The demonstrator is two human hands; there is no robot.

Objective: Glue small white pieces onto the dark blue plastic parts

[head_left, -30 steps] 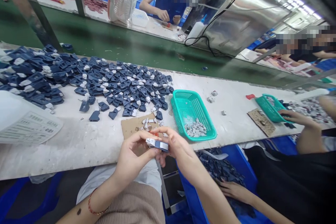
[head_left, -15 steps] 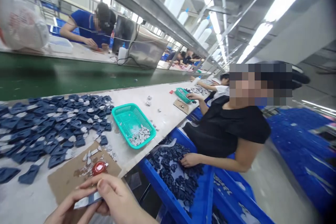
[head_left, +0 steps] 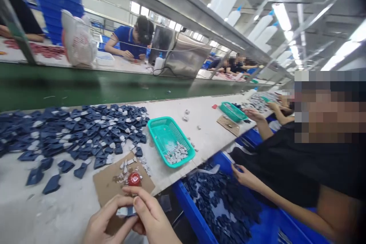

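My left hand (head_left: 105, 219) and my right hand (head_left: 156, 217) come together at the lower middle. Between their fingers is a small navy fabric piece with a white part (head_left: 123, 211), mostly covered by the fingertips. Just beyond my fingers, a round red cap (head_left: 134, 178) rests among small clear and white bits on a brown cardboard sheet (head_left: 104, 183). Loose navy pieces with white ends lie in a wide heap (head_left: 85, 133) to the left. A green plastic basket (head_left: 158, 122) beyond the cardboard holds small white pieces (head_left: 177, 154).
At right, a co-worker in black (head_left: 288, 167) sits beside a blue bin (head_left: 190, 207) of navy pieces. Farther along the table (head_left: 200, 141) are another green basket (head_left: 233, 115) and cardboard piece (head_left: 228, 125). A metal shelf rail (head_left: 171, 4) with white bottles runs overhead.
The view has swung left, so everything sits farther right. Both hands still hold the navy piece. The co-worker's nearer hand has lifted from the bin, holding a dark piece.
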